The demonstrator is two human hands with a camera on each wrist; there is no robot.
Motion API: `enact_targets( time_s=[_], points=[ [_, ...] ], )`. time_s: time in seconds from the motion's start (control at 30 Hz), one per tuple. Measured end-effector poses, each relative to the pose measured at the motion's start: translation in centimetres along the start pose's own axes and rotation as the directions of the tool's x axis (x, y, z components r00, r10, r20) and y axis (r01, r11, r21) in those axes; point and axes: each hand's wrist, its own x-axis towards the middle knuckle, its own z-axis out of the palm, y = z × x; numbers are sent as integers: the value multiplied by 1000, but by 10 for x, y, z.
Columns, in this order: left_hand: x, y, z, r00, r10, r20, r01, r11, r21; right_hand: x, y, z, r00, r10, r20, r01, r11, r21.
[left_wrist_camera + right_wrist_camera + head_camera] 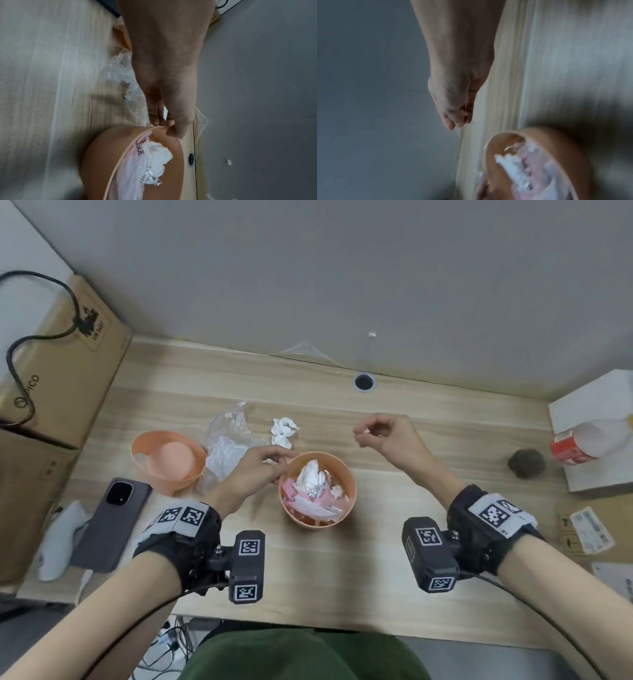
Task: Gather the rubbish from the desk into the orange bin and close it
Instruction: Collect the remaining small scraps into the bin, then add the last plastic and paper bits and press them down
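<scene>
The orange bin [353, 491] stands at the desk's middle, open and holding tissue, pink wrapper and foil. My left hand [281, 465] pinches its far-left rim, thumb inside, as the left wrist view shows at the bin [102, 148] with the left hand [164, 125] on the edge. The right hand [362, 432] hovers right of and beyond the bin, fingertips pinching a tiny white scrap [359, 433]. The right wrist view shows my right hand [459, 123] pinched above the bin [565, 146]. The orange lid [169, 462] lies upturned at left. A clear plastic bag [227, 436] and a crumpled tissue [283, 431] lie behind the bin.
A phone [113, 522] and a white object [60, 537] lie at front left beside cardboard boxes [58, 364]. At right are a dark lump [526, 462], a white box [596, 405] and a lying bottle [589, 444]. A cable hole [364, 381] sits by the wall.
</scene>
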Motion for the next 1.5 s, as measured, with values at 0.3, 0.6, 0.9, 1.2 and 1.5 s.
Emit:
enact_targets(
  time_s=[0.3,0.6,0.9,1.2,1.5],
  points=[
    [-5,-6,-14,999,22,28,-23,999,26,-16,-30,24,819,115,562,64,955,-288],
    [-23,-24,-50,993,-23,118,26,999,-27,8,-12,44,946,179,272,-148,980,-130],
    [-46,-49,-90,991,-121,-58,112,984,-135,62,-49,139,738,123,663,362,758,-543],
    [-59,-81,-110,935,-290,-202,199,905,-376,87,-31,214,528,418,740,624,401,-671],
    [-47,-67,-89,972,-225,-64,188,913,-361,110,-39,155,845,166,508,319,606,-729]
  ],
)
